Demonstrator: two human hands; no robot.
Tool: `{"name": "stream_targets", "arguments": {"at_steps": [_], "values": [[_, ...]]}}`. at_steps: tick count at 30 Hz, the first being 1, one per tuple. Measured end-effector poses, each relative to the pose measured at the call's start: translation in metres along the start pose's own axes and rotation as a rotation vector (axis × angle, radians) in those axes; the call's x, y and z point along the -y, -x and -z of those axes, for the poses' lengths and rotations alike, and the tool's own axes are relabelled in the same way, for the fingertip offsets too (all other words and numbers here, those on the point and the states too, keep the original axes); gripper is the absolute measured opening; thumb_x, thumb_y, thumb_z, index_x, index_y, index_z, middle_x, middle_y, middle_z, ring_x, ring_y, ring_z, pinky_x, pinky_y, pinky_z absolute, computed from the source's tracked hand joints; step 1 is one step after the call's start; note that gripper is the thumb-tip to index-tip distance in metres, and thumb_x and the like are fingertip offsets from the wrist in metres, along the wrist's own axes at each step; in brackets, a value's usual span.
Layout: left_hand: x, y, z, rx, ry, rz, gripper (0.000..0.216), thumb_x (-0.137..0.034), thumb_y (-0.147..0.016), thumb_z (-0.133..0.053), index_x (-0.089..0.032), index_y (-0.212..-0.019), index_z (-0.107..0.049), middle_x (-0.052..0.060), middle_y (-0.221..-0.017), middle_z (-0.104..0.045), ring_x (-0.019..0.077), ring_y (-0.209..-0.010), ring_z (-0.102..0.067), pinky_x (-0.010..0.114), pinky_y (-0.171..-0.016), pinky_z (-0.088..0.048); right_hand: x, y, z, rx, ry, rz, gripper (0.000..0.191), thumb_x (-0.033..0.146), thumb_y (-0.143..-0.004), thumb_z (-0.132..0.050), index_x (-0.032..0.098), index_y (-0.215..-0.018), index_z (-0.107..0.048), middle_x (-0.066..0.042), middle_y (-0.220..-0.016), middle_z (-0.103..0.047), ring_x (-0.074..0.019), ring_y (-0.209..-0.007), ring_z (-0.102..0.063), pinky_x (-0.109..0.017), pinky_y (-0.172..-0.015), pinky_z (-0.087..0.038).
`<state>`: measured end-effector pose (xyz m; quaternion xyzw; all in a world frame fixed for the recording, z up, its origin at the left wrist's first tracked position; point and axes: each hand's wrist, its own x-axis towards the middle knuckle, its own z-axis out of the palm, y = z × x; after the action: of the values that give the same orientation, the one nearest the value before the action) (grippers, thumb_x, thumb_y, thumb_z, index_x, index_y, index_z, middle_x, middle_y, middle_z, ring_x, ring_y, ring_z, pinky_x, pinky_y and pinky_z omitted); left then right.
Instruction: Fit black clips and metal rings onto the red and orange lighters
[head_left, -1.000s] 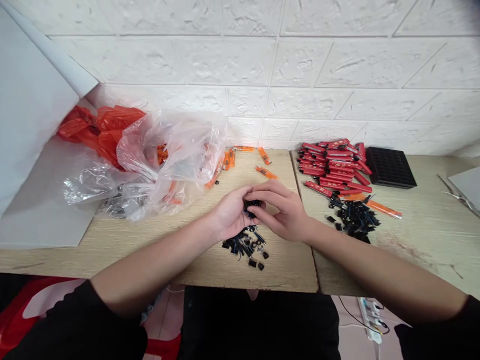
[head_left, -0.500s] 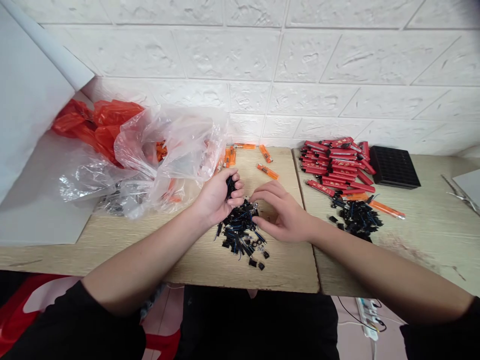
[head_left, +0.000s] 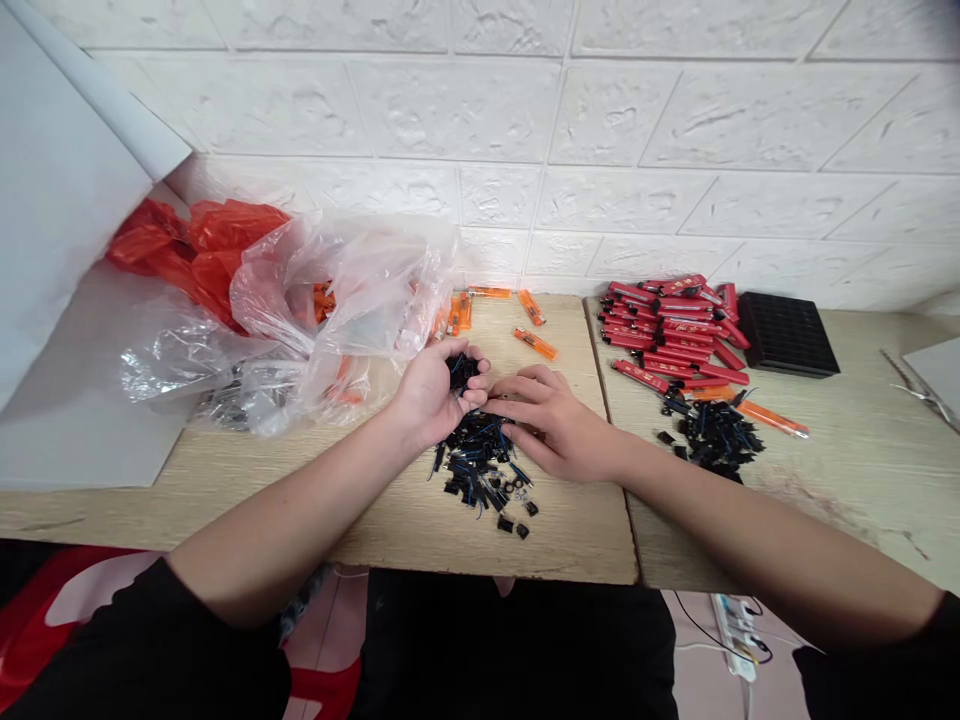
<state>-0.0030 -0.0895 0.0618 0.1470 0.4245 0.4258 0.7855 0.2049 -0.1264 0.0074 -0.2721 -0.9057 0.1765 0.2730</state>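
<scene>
My left hand [head_left: 442, 395] is cupped, palm up, with its fingers curled around a handful of small black lighter parts [head_left: 463, 371]. Under and in front of it lies a pile of similar black parts [head_left: 480, 465], with thin blue wires and small rings among them. My right hand [head_left: 544, 420] rests over the right side of this pile, its fingers stretched out and slightly apart. Its fingertips come close to the left hand's fingers; whether they touch, I cannot tell. Nothing shows in the right hand.
Orange lighters [head_left: 535, 343] lie behind the hands. To the left are crumpled clear plastic bags [head_left: 352, 290] and a red bag [head_left: 217, 240]. Right of the table seam sit red lighters [head_left: 675, 330], a black tray [head_left: 789, 335] and another pile of black parts [head_left: 720, 435].
My right hand has moved slightly left toward the left hand, its fingers less arched. The left hand has opened a little, showing more of the black parts in it.
</scene>
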Motion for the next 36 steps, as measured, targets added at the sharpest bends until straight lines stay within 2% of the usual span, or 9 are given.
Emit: {"name": "stream_targets", "arguments": {"at_steps": [4,12,19,25,32,36], "values": [[0.000,0.000,0.000,-0.024,-0.022,-0.014,0.026,-0.021,-0.101,-0.050,-0.014,-0.078,-0.058,0.006,-0.071,-0.057,0.0095,-0.048,-0.047,0.018,-0.038,-0.035,-0.002,0.001,-0.001,-0.027,-0.004,-0.014,0.028,0.022,-0.107,-0.061,0.026,-0.131,-0.073,-0.011,-0.125,-0.071,-0.0296,-0.118,-0.057,-0.055,-0.108,-0.050],[0.001,0.001,-0.001,-0.004,-0.030,-0.017,0.025,-0.020,-0.100,-0.052,-0.015,-0.076,-0.056,0.003,-0.069,-0.054,0.0087,-0.048,-0.045,0.018,-0.038,-0.033,-0.005,0.002,-0.003,-0.065,-0.031,-0.032,0.013,0.024,-0.108,-0.060,0.024,-0.114,-0.071,-0.010,-0.111,-0.068,-0.0272,-0.110,-0.058,-0.050,-0.102,-0.050],[0.001,-0.001,0.000,0.000,-0.043,-0.031,0.025,-0.020,-0.099,-0.053,-0.016,-0.075,-0.056,0.002,-0.068,-0.053,0.0092,-0.048,-0.045,0.018,-0.038,-0.032,-0.006,0.002,-0.004,-0.054,-0.006,-0.041,0.019,0.024,-0.108,-0.060,0.025,-0.123,-0.073,-0.011,-0.115,-0.064,-0.0272,-0.111,-0.055,-0.050,-0.103,-0.049],[0.001,0.000,0.000,0.003,-0.046,-0.037,0.025,-0.021,-0.098,-0.054,-0.016,-0.074,-0.055,0.002,-0.068,-0.052,0.0092,-0.048,-0.044,0.018,-0.038,-0.032,-0.007,0.003,-0.003,-0.025,-0.002,-0.058,0.016,0.024,-0.109,-0.060,0.025,-0.118,-0.073,-0.011,-0.120,-0.062,-0.0275,-0.115,-0.056,-0.049,-0.105,-0.048],[0.001,0.000,-0.001,-0.007,-0.049,-0.033,0.024,-0.021,-0.097,-0.054,-0.016,-0.074,-0.054,0.002,-0.067,-0.052,0.0091,-0.048,-0.044,0.018,-0.038,-0.031,-0.008,0.003,0.005,-0.042,-0.032,0.034,0.012,0.021,-0.108,-0.059,0.024,-0.116,-0.067,-0.010,-0.119,-0.063,-0.0264,-0.114,-0.057,-0.051,-0.106,-0.049],[0.001,0.000,0.000,-0.001,-0.051,-0.037,0.024,-0.021,-0.097,-0.055,-0.016,-0.074,-0.054,0.002,-0.068,-0.052,0.0089,-0.048,-0.044,0.018,-0.038,-0.031,-0.011,0.007,0.013,-0.091,-0.032,0.047,0.012,0.020,-0.106,-0.059,0.024,-0.116,-0.064,-0.009,-0.115,-0.063,-0.0261,-0.109,-0.059,-0.051,-0.101,-0.052]]}}
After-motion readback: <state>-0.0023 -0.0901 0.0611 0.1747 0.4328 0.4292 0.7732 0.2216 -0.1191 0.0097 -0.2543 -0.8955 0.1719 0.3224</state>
